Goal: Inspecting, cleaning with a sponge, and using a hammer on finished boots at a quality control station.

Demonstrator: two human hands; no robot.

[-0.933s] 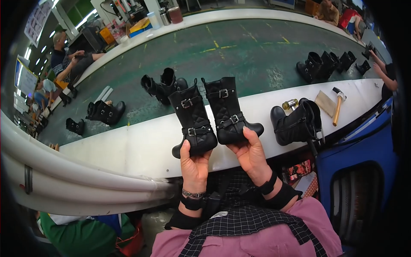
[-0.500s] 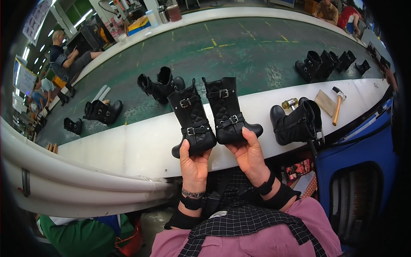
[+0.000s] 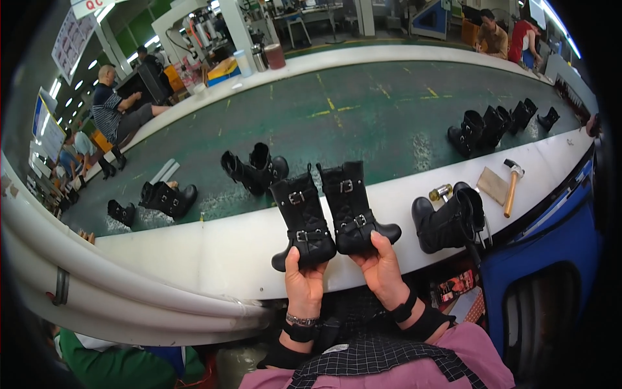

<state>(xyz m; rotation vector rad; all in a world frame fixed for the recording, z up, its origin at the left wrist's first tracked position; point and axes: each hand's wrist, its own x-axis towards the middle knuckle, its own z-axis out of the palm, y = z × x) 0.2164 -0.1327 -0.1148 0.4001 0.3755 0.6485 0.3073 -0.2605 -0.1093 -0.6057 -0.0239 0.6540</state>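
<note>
Holding one boot each, both hands are showing at the lower middle of my remote view. The left hand (image 3: 304, 279) is gripping one black boot (image 3: 310, 217), and the right hand (image 3: 382, 269) is gripping a second boot (image 3: 352, 206). Each thumb is pressing on the foot while the fingers are curling underneath. Both boots are leaning slightly, shafts up, side by side above the near edge of the white bench (image 3: 194, 259), toes pointing outward; I am not managing to tell whether they are touching. I am counting two buckles (image 3: 296, 197) on each, four altogether. One metal band (image 3: 301, 321) is circling the left wrist, and two black straps (image 3: 403, 307) are circling the wrists, one apiece.

Toward the bench's right end, at least one resting boot (image 3: 440, 223) is reaching the near edge; overlap is keeping me from telling one from two. One mallet (image 3: 440, 192) is lying just behind, toward the far edge. One tan pad (image 3: 494, 187) and one hammer (image 3: 510, 193) are lying further right, the hammer's head pointing toward the far edge.

Beyond that edge, I am seeing more boots (image 3: 466, 135) standing on a green surface (image 3: 363, 126), including at least two in the group behind the left hand's boot.
</note>
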